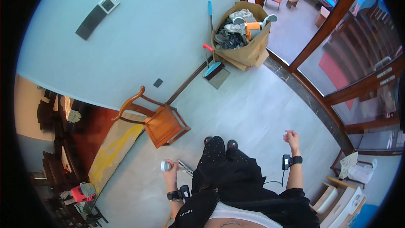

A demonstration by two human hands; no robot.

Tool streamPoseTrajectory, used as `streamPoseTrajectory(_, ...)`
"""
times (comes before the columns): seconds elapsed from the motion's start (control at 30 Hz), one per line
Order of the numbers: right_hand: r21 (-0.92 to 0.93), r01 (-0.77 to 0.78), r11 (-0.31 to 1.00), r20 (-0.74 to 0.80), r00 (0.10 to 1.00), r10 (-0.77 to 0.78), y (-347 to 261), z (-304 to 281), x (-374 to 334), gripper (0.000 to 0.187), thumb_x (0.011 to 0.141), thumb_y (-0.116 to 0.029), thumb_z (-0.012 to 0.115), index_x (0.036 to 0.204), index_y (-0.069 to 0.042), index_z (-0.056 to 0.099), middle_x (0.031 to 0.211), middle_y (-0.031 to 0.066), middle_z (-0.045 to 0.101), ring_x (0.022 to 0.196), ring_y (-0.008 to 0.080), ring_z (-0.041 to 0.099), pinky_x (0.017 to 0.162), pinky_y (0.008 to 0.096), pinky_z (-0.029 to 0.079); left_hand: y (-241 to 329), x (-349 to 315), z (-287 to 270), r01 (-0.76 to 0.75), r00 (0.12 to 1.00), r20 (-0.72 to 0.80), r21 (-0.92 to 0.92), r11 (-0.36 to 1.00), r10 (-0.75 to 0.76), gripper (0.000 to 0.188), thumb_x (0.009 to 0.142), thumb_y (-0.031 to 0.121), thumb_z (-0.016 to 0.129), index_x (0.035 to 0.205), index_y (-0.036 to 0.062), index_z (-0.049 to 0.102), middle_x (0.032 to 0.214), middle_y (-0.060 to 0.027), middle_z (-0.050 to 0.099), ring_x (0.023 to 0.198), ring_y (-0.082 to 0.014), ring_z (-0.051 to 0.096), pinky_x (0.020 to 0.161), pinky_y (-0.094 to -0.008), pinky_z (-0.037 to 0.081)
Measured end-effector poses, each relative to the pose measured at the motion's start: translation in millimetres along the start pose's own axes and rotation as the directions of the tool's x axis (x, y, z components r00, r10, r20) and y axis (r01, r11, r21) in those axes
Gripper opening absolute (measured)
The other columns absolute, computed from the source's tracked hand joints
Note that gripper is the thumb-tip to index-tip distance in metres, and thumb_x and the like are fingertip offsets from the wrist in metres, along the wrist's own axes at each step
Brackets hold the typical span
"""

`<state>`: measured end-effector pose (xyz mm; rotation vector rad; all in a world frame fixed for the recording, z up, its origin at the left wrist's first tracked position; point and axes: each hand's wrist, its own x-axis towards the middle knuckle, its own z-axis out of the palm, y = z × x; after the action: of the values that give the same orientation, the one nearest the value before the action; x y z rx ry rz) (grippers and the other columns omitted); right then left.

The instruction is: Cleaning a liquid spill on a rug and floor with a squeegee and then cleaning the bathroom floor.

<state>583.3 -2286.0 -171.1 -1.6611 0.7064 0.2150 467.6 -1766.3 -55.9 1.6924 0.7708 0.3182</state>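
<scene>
My left hand [173, 164] is closed around a round, grey-silver object [166, 166] with a flat pale end; its exact kind I cannot make out. Just right of that hand, a slim silver and dark bar [185, 167] slants down toward my leg, and I cannot tell whether it touches the hand. My right hand [292, 137] is raised over the floor on the right, its fingers loosely bent and apart with nothing in them. Each wrist wears a black strap with a small box, and a cable runs from the right one [287, 161].
A wooden chair [162, 124] stands ahead on the left by the wall. Farther off are a dustpan [217, 78], a brush [213, 70] and a cardboard box [253, 52] full of shoes. Glass doors with wooden frames [314, 38] line the right. Furniture [337, 202] stands at lower right.
</scene>
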Motion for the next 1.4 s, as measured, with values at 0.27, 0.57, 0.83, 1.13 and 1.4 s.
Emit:
streamPoseTrajectory(0.27, -0.004, 0.03, 1.0, 0.176, 0.984, -0.028, -78, 40, 109, 0.019, 0.082, -0.015, 0.042, 0.094, -0.004, 0.051, 0.07, 0.0056, 0.056, 0.059, 0.0119, 0.054, 0.055, 0.0221, 0.045, 65, 91, 90, -0.035, 0.982, -0.182, 0.079, 0.996, 0.049, 0.024, 0.064, 0.003, 0.065, 0.067, 0.0087, 0.042, 0.067, 0.0011, 0.041, 0.063, -0.0094, 0.042, 0.062, -0.0229, 0.036)
streamPoseTrajectory(0.57, -0.029, 0.148, 0.989, 0.173, 0.975, -0.141, -194, 35, 219, 0.016, 0.083, -0.013, 0.042, 0.092, -0.004, 0.051, 0.066, 0.0044, 0.055, 0.057, 0.0106, 0.053, 0.051, 0.0204, 0.043, 79, 194, 120, -0.021, 0.925, -0.379, 0.03, 0.999, 0.03, 0.021, 0.068, 0.006, 0.065, 0.073, 0.0079, 0.044, 0.07, 0.0013, 0.041, 0.066, -0.0082, 0.041, 0.064, -0.0212, 0.036)
streamPoseTrajectory(0.83, -0.056, 0.124, 0.991, 0.16, 0.981, -0.114, -250, 53, 313, 0.017, 0.084, -0.016, 0.043, 0.091, -0.004, 0.053, 0.067, 0.0036, 0.056, 0.055, 0.0092, 0.054, 0.049, 0.019, 0.044, 140, 265, 175, -0.021, 0.892, -0.449, 0.064, 0.998, 0.047, 0.019, 0.071, 0.008, 0.062, 0.073, 0.0075, 0.044, 0.072, 0.0019, 0.041, 0.068, -0.0078, 0.039, 0.065, -0.0208, 0.034)
streamPoseTrajectory(1.13, -0.113, 0.256, 0.96, 0.32, 0.924, -0.209, -337, 113, 442, 0.016, 0.083, -0.012, 0.043, 0.092, -0.003, 0.052, 0.065, 0.0034, 0.054, 0.054, 0.0087, 0.053, 0.048, 0.0182, 0.041, 164, 330, 190, -0.133, 0.693, -0.717, -0.02, 0.991, 0.078, 0.02, 0.075, 0.012, 0.06, 0.068, 0.0053, 0.043, 0.068, 0.0011, 0.044, 0.063, -0.008, 0.04, 0.059, -0.0215, 0.036)
streamPoseTrajectory(1.4, -0.137, 0.349, 0.927, 0.407, 0.873, -0.268, -409, 154, 479, 0.014, 0.084, -0.013, 0.044, 0.09, -0.003, 0.052, 0.063, 0.0013, 0.051, 0.052, 0.0069, 0.047, 0.049, 0.0179, 0.039, 189, 393, 195, -0.14, 0.649, -0.756, -0.005, 0.99, 0.087, 0.016, 0.078, 0.012, 0.056, 0.07, 0.0012, 0.047, 0.073, -0.0033, 0.052, 0.064, -0.0108, 0.049, 0.06, -0.0239, 0.042)
